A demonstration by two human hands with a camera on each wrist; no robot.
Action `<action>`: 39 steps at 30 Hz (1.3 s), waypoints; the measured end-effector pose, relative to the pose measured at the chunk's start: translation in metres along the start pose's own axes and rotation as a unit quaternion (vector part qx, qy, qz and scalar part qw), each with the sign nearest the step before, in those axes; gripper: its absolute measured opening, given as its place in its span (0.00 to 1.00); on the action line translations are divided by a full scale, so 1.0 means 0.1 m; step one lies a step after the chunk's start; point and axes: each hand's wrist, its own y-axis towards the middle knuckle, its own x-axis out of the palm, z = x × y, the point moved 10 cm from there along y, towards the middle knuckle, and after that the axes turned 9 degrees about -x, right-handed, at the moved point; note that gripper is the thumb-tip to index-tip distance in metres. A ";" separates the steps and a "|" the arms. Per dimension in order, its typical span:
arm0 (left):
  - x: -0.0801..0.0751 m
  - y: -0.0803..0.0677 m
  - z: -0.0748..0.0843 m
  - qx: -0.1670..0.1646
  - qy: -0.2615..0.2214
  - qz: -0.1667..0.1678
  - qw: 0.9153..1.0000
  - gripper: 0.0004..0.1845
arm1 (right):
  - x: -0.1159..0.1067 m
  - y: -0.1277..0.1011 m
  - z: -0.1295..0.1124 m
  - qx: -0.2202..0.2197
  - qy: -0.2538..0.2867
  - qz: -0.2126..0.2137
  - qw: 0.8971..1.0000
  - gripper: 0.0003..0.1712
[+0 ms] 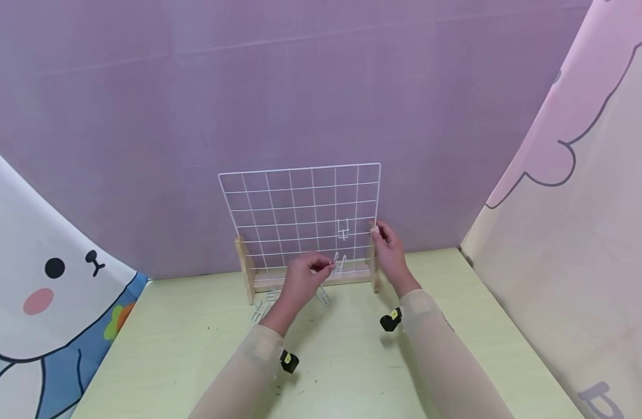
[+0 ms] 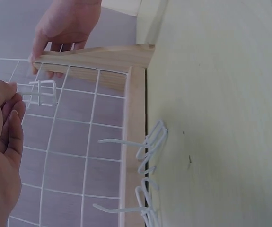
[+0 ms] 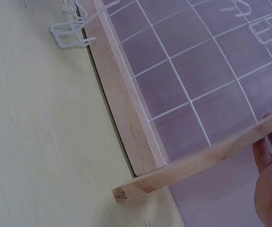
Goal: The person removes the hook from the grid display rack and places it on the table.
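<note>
- A white wire hook [image 1: 339,265] is pinched in the left hand [image 1: 304,281], low against the wire grid [image 1: 279,203].
- The grid's right wooden post [image 1: 375,267] is gripped by the right hand [image 1: 389,251].
- Hanging is judged underway; next, the hook must be seated over a wire.

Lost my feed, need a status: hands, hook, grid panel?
Left hand pinches a white wire hook at the grid panel, low row. Right hand grips the panel's right wooden post. One hook already hung. Spare hooks loose on table, not blocking.
</note>
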 end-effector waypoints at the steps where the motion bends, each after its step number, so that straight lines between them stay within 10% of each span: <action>1: 0.01 0.00 -0.01 -0.002 0.001 -0.001 1.000 0.02 | 0.00 0.00 0.00 0.000 0.000 -0.001 1.000 0.24; 39: 0.32 -0.08 -0.33 -0.016 0.047 -0.048 0.998 0.03 | 0.00 0.00 -0.03 -0.003 -0.003 -0.006 1.000 0.24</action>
